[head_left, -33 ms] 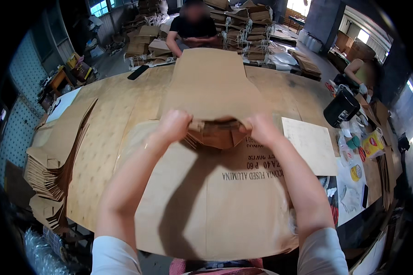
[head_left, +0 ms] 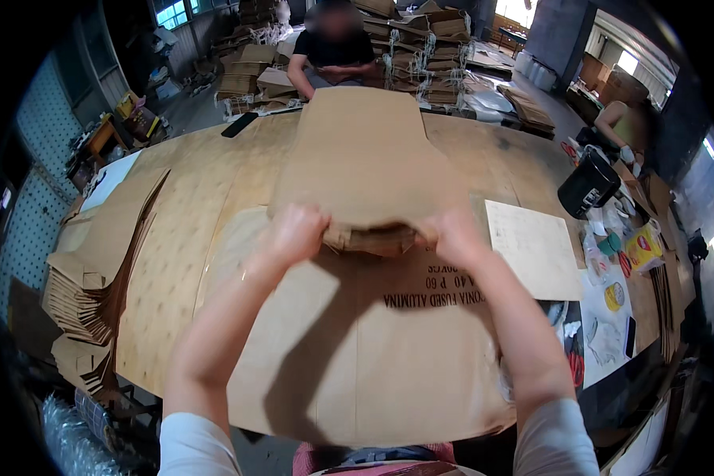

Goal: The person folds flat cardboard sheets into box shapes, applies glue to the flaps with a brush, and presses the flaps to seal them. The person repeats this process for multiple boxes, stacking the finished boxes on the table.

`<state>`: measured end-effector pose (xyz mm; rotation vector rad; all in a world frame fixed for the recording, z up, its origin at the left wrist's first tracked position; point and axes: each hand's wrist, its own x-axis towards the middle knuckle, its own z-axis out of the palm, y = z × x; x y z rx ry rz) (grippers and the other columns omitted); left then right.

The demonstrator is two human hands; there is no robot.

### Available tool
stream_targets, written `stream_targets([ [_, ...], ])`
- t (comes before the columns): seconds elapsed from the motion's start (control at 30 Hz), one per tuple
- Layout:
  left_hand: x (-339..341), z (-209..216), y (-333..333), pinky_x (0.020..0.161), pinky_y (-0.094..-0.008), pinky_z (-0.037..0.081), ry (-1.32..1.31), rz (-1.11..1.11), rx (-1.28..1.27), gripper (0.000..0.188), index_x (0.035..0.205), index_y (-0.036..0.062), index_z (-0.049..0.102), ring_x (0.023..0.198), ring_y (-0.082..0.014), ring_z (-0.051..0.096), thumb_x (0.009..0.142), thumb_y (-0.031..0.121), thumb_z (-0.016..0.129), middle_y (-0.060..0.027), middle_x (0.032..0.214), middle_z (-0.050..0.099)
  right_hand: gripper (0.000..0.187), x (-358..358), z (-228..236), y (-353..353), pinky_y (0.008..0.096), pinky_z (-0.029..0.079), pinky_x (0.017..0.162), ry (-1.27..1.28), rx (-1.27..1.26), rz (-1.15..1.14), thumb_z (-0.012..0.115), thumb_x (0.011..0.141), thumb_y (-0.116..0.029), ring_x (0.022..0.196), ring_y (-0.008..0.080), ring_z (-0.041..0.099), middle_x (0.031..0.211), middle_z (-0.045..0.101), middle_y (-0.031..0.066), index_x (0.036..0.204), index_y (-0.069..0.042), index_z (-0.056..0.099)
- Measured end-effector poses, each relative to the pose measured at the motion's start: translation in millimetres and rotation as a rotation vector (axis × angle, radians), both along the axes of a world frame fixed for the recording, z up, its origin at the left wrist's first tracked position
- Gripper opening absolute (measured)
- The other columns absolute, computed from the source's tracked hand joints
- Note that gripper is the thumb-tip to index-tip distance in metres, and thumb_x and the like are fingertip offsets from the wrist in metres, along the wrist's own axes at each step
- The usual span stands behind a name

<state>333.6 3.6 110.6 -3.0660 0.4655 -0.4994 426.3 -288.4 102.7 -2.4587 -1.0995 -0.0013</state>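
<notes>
A brown paper sack [head_left: 365,159] stretches away from me across the table, its near end lifted off the surface. My left hand [head_left: 296,232] is closed round the left corner of that end. At the right corner my right hand [head_left: 458,236] grips it in the same way. Between the hands the sack's mouth gapes a little, and folded inner layers of paper show in it. Both hands are slightly blurred. Under it lies a flat brown sack [head_left: 357,357] with dark print that reads upside down from here; the shadow of an arm falls over it.
A fanned stack of brown sacks [head_left: 83,297] lies on the wooden table [head_left: 174,238] at left. Rightward are a pale sheet [head_left: 531,250], a black bucket [head_left: 589,185], scissors [head_left: 577,369] and a yellow packet [head_left: 644,246]. A phone [head_left: 239,124] lies far left. Two people sit beyond the table.
Both hands have come slightly nearer to me and lower, drawing the sack with them. Its mouth shows less of the inside now.
</notes>
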Motion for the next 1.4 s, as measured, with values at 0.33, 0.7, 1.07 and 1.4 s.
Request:
stream_targets([
  [0.33, -304.4, -80.7, -95.4, 0.076, -0.0362, 0.055, -0.012, -0.066, -0.052, 0.027, 0.098, -0.0045, 0.061, 0.097, -0.0309, 0.063, 0.073, 0.007, 0.06, -0.0171, 0.096, 0.065, 0.044, -308.2, -67.9, -86.2, 0.0382, 0.05, 0.086, -0.077, 0.012, 0.09, 0.059, 0.068, -0.003, 0.109, 0.0289, 0.06, 0.116, 0.062, 0.0154, 0.111, -0.003, 0.061],
  [0.7, -289.8, -122.1, -28.4, 0.102, -0.0419, 0.04, 0.02, 0.578, -0.922, 0.055, 0.134, -0.0092, 0.041, 0.123, -0.039, 0.049, 0.09, 0.016, 0.061, -0.0283, 0.132, 0.049, 0.064, -242.4, -144.4, -102.5, 0.042, 0.037, 0.106, 0.342, 0.432, -0.811, 0.062, 0.087, -0.03, 0.127, 0.0372, 0.045, 0.137, 0.047, 0.0243, 0.138, 0.002, 0.041],
  [1.07, -303.2, -60.5, -35.2, 0.05, -0.021, 0.041, 0.051, 0.536, -1.601, 0.039, 0.128, -0.0097, 0.047, 0.058, -0.004, 0.051, 0.092, 0.002, 0.057, -0.0004, 0.07, 0.059, 0.064, -264.2, -113.9, -58.0, 0.042, 0.035, 0.107, -0.204, 0.016, -0.707, 0.062, 0.088, -0.035, 0.128, 0.0374, 0.044, 0.135, 0.049, 0.0236, 0.138, 0.001, 0.041],
  [1.4, -298.2, -15.9, -83.6, 0.056, -0.0203, 0.042, -0.161, 0.313, -1.766, 0.043, 0.136, -0.003, 0.04, 0.063, -0.0056, 0.051, 0.096, 0.008, 0.052, -0.0026, 0.075, 0.058, 0.015, -325.4, 39.2, 109.5, 0.0355, 0.053, 0.062, -0.328, -0.201, 0.184, 0.063, 0.068, -0.014, 0.072, 0.0281, 0.065, 0.078, 0.064, 0.0126, 0.078, -0.004, 0.065],
])
